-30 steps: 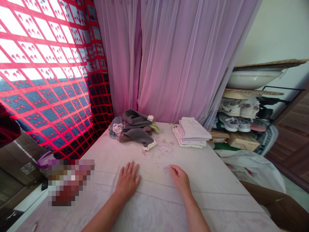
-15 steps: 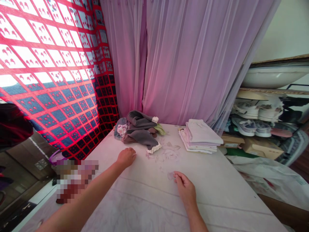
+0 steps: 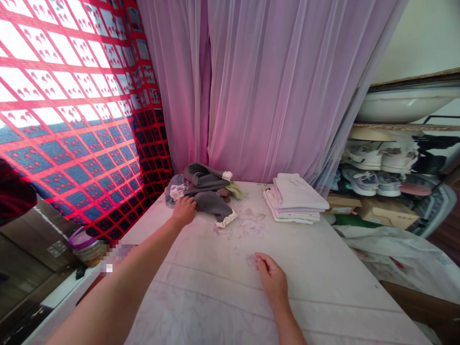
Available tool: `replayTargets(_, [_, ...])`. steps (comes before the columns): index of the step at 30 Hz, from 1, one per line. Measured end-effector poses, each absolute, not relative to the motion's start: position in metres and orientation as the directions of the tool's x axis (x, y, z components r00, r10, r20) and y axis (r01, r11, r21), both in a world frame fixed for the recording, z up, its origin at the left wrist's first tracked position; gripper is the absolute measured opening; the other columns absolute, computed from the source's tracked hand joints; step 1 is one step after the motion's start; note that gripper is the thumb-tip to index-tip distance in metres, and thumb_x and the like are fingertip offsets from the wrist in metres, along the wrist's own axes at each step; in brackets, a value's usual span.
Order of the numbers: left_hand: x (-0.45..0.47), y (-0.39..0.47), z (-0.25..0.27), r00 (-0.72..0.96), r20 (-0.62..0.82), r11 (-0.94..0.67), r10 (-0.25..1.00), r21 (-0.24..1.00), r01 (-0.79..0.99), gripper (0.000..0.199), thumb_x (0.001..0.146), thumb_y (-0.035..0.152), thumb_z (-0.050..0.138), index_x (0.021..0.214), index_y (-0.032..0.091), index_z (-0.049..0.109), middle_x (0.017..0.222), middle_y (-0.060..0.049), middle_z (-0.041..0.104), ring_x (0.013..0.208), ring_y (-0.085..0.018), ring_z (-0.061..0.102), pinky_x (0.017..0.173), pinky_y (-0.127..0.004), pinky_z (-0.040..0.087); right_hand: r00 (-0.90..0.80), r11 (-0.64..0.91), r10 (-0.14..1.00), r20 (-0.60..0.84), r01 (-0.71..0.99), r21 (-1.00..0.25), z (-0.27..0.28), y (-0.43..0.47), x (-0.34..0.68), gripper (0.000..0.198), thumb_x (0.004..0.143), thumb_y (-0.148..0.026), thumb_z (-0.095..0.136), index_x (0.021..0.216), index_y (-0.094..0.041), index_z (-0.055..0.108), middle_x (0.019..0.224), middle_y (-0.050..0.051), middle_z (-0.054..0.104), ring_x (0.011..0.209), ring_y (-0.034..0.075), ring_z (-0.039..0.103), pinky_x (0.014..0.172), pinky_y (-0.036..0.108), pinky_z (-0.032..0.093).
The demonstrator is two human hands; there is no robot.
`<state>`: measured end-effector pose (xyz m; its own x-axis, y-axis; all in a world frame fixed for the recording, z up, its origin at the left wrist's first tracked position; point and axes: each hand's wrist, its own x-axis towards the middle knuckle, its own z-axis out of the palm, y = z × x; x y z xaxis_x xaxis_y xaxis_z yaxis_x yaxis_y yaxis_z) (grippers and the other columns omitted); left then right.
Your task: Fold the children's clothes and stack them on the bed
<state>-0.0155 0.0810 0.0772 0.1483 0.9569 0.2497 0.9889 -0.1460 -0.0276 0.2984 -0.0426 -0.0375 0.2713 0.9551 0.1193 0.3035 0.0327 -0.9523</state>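
Observation:
A loose heap of clothes lies at the far left of the bed, with dark grey trousers (image 3: pixel 212 203) on top that have cream ruffled cuffs. Denim, brown, floral and green pieces show under them. My left hand (image 3: pixel 185 211) touches the near edge of this heap, its fingers apart on the brown and grey cloth. Lower down, my right hand (image 3: pixel 273 275) hovers over or rests on the sheet, fingers curled together and nothing visible in them. A stack of folded clothes (image 3: pixel 298 196), white and pale pink, sits at the far right.
Pale floral sheeting covers the bed (image 3: pixel 323 258). Behind it hangs a purple curtain (image 3: pixel 273 96); a red-checked cloth (image 3: pixel 79 134) hangs left. To the right stands a shelf with sneakers (image 3: pixel 372 179), a white basin (image 3: pixel 406 105) and cardboard boxes (image 3: pixel 390 211). A purple-lidded tub (image 3: pixel 84 242) is at left.
My left hand has moved forward from the bare sheet to the edge of the clothes heap. My right hand keeps its place and curled shape. The view has shifted slightly.

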Motion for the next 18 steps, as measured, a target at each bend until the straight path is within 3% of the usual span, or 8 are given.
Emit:
replayTargets(3, [-0.001, 0.069, 0.081, 0.192, 0.303, -0.209, 0.933, 0.024, 0.978, 0.029, 0.089, 0.03, 0.044, 0.101, 0.022, 0.069, 0.112, -0.009, 0.067, 0.112, -0.025, 0.056, 0.103, -0.041, 0.033, 0.278, 0.028, 0.953, 0.117, 0.303, -0.953, -0.035, -0.042, 0.297, 0.045, 0.072, -0.053, 0.049, 0.087, -0.019, 0.075, 0.082, 0.009, 0.075, 0.072, 0.023, 0.069, 0.066, 0.03, 0.054])
replayTargets(7, [0.023, 0.04, 0.079, 0.218, 0.355, -0.262, 0.909, 0.078, 0.962, 0.032, 0.093, 0.037, 0.041, 0.09, 0.02, 0.067, 0.09, -0.008, 0.068, 0.094, -0.023, 0.06, 0.089, -0.037, 0.041, 0.268, 0.012, 0.958, 0.104, 0.323, -0.946, -0.033, -0.043, 0.297, 0.045, 0.071, -0.053, 0.048, 0.087, -0.021, 0.075, 0.083, 0.007, 0.075, 0.073, 0.023, 0.069, 0.069, 0.031, 0.054])
replayTargets(9, [0.038, 0.023, 0.074, 0.244, 0.36, -0.296, 0.901, 0.097, 0.95, 0.034, 0.094, 0.038, 0.039, 0.086, 0.02, 0.066, 0.086, -0.007, 0.066, 0.089, -0.022, 0.059, 0.085, -0.037, 0.042, 0.263, 0.004, 0.96, 0.096, 0.329, -0.944, -0.033, -0.043, 0.297, 0.046, 0.071, -0.054, 0.047, 0.088, -0.021, 0.075, 0.083, 0.008, 0.075, 0.074, 0.023, 0.069, 0.07, 0.032, 0.054])
replayTargets(13, [0.068, -0.014, 0.06, 0.335, 0.331, -0.425, 0.882, 0.249, 0.871, 0.037, 0.095, 0.037, 0.033, 0.087, 0.022, 0.066, 0.088, -0.008, 0.065, 0.088, -0.023, 0.058, 0.083, -0.04, 0.042, 0.252, 0.013, 0.962, 0.105, 0.341, -0.94, -0.036, -0.042, 0.298, 0.048, 0.071, -0.056, 0.048, 0.088, -0.02, 0.075, 0.085, 0.008, 0.075, 0.075, 0.024, 0.069, 0.07, 0.032, 0.054])
replayTargets(18, [0.099, -0.053, 0.045, 0.471, 0.246, -0.53, 0.847, 0.324, 0.784, 0.025, 0.091, 0.037, 0.043, 0.089, 0.028, 0.067, 0.086, -0.005, 0.068, 0.083, -0.022, 0.061, 0.075, -0.038, 0.045, 0.246, 0.04, 0.96, 0.131, 0.346, -0.938, -0.038, -0.041, 0.299, 0.045, 0.072, -0.054, 0.048, 0.088, -0.021, 0.075, 0.085, 0.008, 0.075, 0.077, 0.024, 0.07, 0.072, 0.033, 0.055])
